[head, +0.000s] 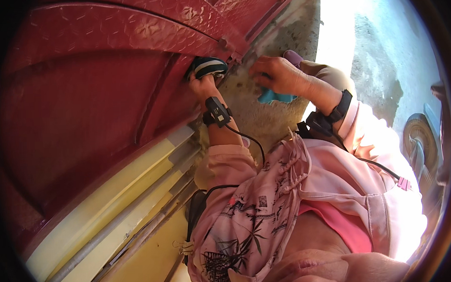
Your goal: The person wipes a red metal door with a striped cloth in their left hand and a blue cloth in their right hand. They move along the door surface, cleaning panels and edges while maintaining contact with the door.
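Observation:
A bundle of dark cloth with a pale stripe (210,67) is in my left hand (204,85), up against the red metal door panel (97,93) near its lower corner. The cloth hides most of those fingers. My right hand (277,74) is a little to the right of the door's edge, its fingers curled, above the concrete floor. Just under it shows a teal cloth (278,97) with a frayed edge. I cannot tell whether my right hand grips this cloth or only hovers over it. Both wrists carry black strapped devices with cables.
A rusty fitting (233,57) sticks out at the door's corner. Yellow and grey ledges (137,174) run along the door's lower left. Past my knee (329,76) and maroon shoe (292,58), bright sunlight falls on the concrete (379,72). A wheel (419,145) stands at the right.

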`<state>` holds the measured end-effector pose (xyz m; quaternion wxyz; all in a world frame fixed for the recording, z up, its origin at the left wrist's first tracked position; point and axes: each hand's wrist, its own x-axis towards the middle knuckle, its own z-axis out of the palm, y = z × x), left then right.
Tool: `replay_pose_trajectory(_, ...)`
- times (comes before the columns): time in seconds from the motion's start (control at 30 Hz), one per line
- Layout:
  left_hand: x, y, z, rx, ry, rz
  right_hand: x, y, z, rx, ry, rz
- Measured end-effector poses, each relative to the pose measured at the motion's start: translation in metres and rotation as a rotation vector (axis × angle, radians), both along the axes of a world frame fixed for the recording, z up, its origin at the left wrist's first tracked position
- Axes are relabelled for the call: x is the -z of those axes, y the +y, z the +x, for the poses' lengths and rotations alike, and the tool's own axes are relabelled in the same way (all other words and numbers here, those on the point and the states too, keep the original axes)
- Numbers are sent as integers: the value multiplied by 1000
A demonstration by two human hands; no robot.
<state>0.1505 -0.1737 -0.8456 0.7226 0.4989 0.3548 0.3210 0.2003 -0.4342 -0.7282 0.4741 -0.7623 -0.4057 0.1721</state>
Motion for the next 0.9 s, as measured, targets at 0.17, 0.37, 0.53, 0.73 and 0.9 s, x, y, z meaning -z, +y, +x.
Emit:
replay_pose_trajectory(0.17,-13,-5,0,286,410,468,-4,-3,0,-34,56,-29)
replay_pose_trajectory(0.37,35,5,2,436,491,568,-5,0,-2,-13,19,-15)
replay_pose_trajectory(0.53,102,19,6,315,467,71,-8,-1,0,-16,52,-31)
replay_pose_trajectory(0.73,88,16,-14,490,114,-91,-4,3,-4,-27,41,-7)
replay_pose_trajectory(0.9,45,-8,-49,136,-128,-1016,-3,4,-3,-107,37,-165)
